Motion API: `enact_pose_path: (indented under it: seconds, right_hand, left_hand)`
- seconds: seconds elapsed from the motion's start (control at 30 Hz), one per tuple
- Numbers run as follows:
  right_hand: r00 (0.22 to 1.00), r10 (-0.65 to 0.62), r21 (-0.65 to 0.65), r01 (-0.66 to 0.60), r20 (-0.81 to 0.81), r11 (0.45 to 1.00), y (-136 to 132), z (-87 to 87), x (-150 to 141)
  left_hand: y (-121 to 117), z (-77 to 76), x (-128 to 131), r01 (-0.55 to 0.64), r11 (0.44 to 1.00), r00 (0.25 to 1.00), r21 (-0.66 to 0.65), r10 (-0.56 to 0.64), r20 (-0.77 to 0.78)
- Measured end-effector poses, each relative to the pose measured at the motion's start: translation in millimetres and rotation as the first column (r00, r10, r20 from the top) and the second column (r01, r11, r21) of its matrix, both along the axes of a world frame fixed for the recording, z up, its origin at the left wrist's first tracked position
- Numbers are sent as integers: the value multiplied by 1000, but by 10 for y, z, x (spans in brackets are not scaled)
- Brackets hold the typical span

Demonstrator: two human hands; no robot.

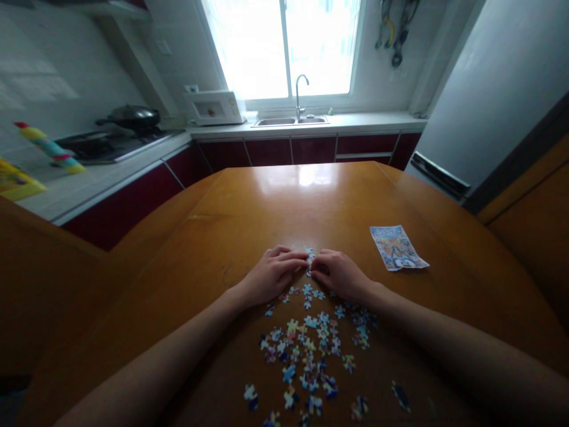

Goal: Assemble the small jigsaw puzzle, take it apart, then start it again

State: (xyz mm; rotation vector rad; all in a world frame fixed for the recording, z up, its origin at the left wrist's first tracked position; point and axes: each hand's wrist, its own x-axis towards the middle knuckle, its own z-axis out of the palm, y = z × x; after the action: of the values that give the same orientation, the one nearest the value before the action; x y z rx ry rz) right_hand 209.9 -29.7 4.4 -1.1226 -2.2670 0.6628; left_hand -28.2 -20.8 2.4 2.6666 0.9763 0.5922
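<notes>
A narrow strip of jigsaw puzzle pieces (310,254) lies on the wooden table between my two hands. From the left, my left hand (276,274) reaches in with its fingers stretched out, the fingertips at the strip's edge. My right hand (341,274) is curled on the other side, its thumb and fingers closed at a puzzle piece in the strip, mostly hidden by the fingers. Closer to me, a scattered heap of loose jigsaw pieces (306,344) spreads between my forearms, with some pieces partly beside my right wrist.
A printed picture sheet (398,248) lies on the table (249,207) to the right. Beyond stand a sink (291,121), a microwave (216,108) and a stove with a wok (133,117). A fridge (493,89) is at the right.
</notes>
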Motion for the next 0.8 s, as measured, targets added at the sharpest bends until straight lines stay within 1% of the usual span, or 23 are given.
enact_pose_path:
  seconds: [0.47,0.63,0.8]
  right_hand:
    - [999,32,82,-34,24,996,-29,-2,-2]
    - [996,84,116,-87,33,989,-22,15,15]
    - [997,74,118,-77,26,990,-13,-4,16]
  left_hand:
    - [-13,20,14,2,1000,1000,7,-2,30]
    - [-10,20,7,4,1000,1000,5,-4,26]
    - [-7,6,-4,2,1000,1000,12,-2,21]
